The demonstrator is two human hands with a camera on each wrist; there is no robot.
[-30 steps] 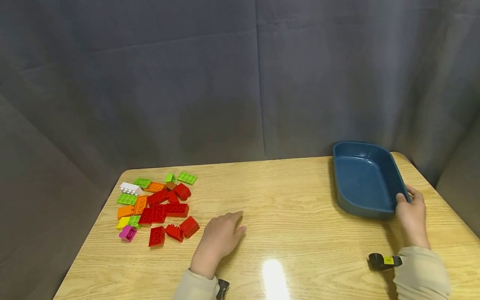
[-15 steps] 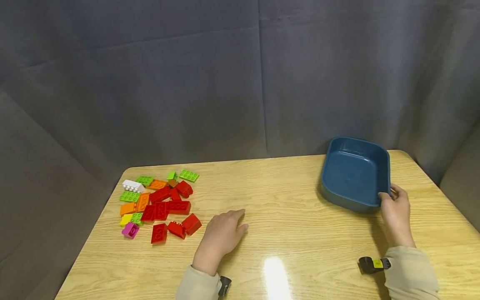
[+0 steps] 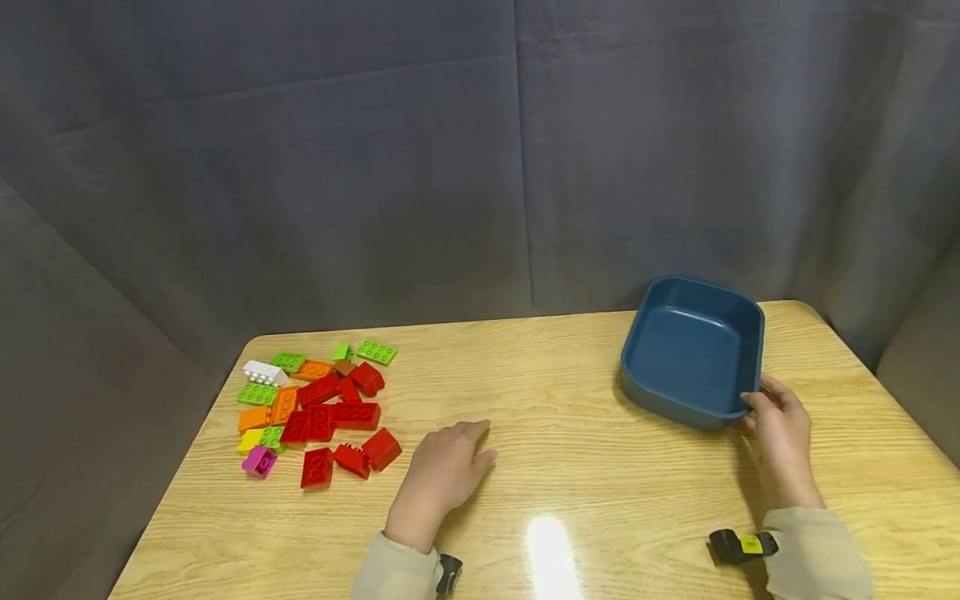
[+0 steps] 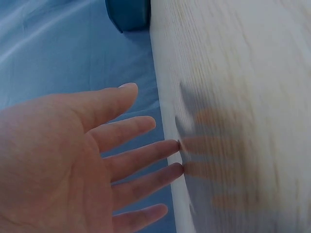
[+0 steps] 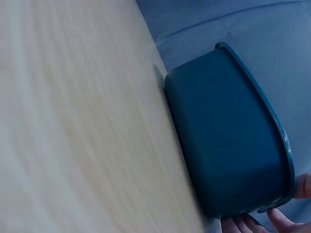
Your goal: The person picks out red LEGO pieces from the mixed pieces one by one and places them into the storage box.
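Observation:
On the right of the table, in the head view, stands a dark blue plastic bin [image 3: 693,358] with no contents visible. My right hand [image 3: 780,442] holds its near right corner, thumb over the rim. In the right wrist view the bin's side wall [image 5: 228,136] fills the middle, and my fingers [image 5: 283,221] show only at the lower right corner. My left hand [image 3: 442,467] is palm down over the middle of the table, holding nothing. Its fingers [image 4: 146,150] are loosely extended and spread in the left wrist view, two fingertips at the table surface.
Loose toy building bricks lie at the left: several red ones [image 3: 356,415], orange ones [image 3: 285,406], green ones [image 3: 257,393], a white brick [image 3: 265,372], a yellow brick [image 3: 251,440] and a magenta brick [image 3: 259,462]. A grey curtain [image 3: 420,167] hangs behind the wooden table [image 3: 540,392].
The bin has slid leftward and turned somewhat, with my right hand on its corner throughout. My left hand stays nearly where it was, and the bricks have not moved.

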